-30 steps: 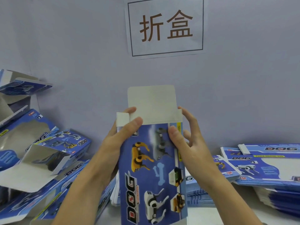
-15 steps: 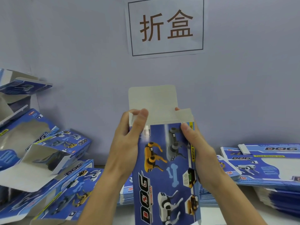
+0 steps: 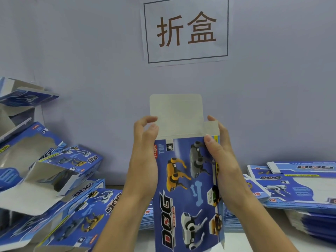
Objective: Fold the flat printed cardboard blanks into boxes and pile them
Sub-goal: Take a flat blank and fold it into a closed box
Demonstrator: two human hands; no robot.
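You hold a blue printed box (image 3: 187, 193) upright between your two hands, its white top flap (image 3: 176, 115) standing open above your fingertips. Your left hand (image 3: 143, 160) lies along the box's left edge, fingers loosely curled and thumb close to the flap's lower corner; whether they actually pinch the cardboard is hard to tell. Your right hand (image 3: 221, 157) clamps the box's right edge, thumb pressed on the printed front and fingers behind, just below a small white side tab (image 3: 211, 127). Left of your left hand, folded boxes (image 3: 69, 179) lie heaped with ends open. Right of your right hand, a stack of flat blanks (image 3: 298, 188) rests on the table. A paper sign (image 3: 185, 30) hangs on the wall above both hands.
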